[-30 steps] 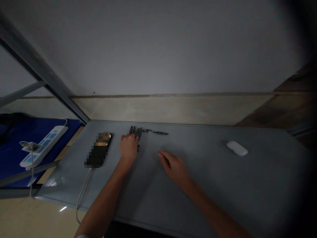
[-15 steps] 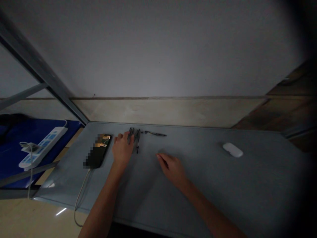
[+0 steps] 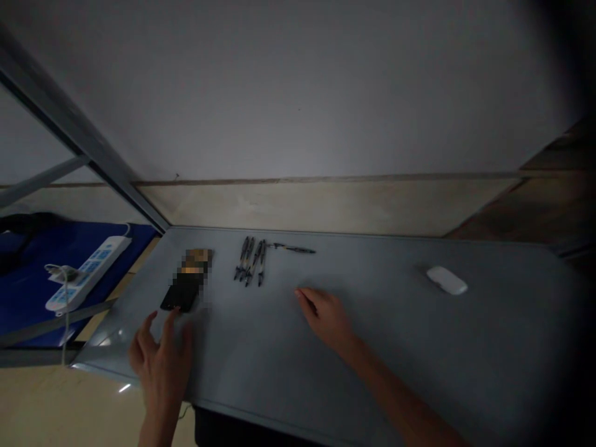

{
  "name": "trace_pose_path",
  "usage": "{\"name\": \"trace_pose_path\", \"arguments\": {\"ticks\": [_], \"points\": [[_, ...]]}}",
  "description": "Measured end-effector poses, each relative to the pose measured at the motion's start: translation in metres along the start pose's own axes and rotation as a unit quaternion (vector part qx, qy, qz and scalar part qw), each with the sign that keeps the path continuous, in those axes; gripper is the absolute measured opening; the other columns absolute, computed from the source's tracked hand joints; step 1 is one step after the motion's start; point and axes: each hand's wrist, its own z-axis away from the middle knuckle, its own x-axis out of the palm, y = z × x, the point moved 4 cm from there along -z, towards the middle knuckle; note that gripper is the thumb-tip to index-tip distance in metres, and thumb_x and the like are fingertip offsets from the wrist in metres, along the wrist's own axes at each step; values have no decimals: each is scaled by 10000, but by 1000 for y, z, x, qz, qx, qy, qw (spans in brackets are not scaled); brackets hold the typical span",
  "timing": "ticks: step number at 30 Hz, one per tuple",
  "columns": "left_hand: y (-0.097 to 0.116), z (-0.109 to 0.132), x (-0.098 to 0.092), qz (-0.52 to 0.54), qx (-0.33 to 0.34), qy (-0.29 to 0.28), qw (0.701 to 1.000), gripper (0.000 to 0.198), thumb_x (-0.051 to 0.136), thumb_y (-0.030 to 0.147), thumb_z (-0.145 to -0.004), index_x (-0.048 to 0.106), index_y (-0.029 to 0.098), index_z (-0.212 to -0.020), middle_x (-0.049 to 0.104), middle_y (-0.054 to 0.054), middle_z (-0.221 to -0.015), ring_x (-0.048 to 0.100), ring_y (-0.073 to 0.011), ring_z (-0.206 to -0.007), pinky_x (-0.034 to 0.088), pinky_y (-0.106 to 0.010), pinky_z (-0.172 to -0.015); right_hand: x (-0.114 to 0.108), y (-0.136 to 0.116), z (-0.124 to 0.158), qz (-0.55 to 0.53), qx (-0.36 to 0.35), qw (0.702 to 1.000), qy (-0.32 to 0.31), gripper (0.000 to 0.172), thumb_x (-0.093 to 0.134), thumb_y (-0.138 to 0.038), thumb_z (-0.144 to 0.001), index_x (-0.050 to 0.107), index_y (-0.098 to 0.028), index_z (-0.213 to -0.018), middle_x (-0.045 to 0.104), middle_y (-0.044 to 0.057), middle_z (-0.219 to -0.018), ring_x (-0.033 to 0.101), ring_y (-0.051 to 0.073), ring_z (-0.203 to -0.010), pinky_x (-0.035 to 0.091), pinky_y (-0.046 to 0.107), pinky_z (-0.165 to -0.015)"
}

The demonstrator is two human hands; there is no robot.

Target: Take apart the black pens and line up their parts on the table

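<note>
My left hand hovers at the near edge of the grey table, its fingers spread and empty. One fingertip is at or very near the lower end of a black phone, whose upper part is blurred out. Several dark pens lie side by side beyond the phone, with another pen lying crosswise at the far edge. My right hand rests on the tabletop, holding nothing and touching none of these. A white oval mouse lies farther right.
Left of the table, a white power strip with a plug and cable lies on a dark blue surface. A metal frame bar slants across the upper left. A pale wall rises behind the table.
My left hand has moved back from the pens toward the near table edge, leaving them uncovered, and its fingers have spread. My right hand has hardly moved.
</note>
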Motion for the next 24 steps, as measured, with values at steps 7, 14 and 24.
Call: {"name": "trace_pose_path", "arguments": {"ticks": [7, 14, 24], "points": [[4, 1, 0, -52, -33, -20, 998, 476, 534, 426, -1114, 728, 189, -1478, 488, -250, -1664, 513, -473, -1501, 452, -726, -1220, -1, -3, -2, 30, -13, 999, -5, 371, 370, -416, -926, 605, -211, -724, 632, 0, -630, 579, 115, -550, 361, 232, -551], [15, 2, -5, -58, -54, -49, 996, 520, 508, 400, -1110, 644, 221, -1578, 427, -252, -1736, 419, -541, -1576, 451, -811, -1161, -1, -4, -3, 36, 2, 999, -11, 395, 312, -450, -928, 587, -253, -724, 633, -6, -637, 561, 124, -535, 380, 252, -552], [23, -15, 7, -62, -33, -42, 997, 535, 478, 394, -1119, 644, 157, -1569, 454, -303, -1709, 436, -520, -1561, 476, -768, -1137, 1, -1, -4, 26, -9, 1000, -7, 359, 380, -415, -917, 581, -208, -702, 607, -5, -607, 535, 106, -519, 324, 233, -542]]}}
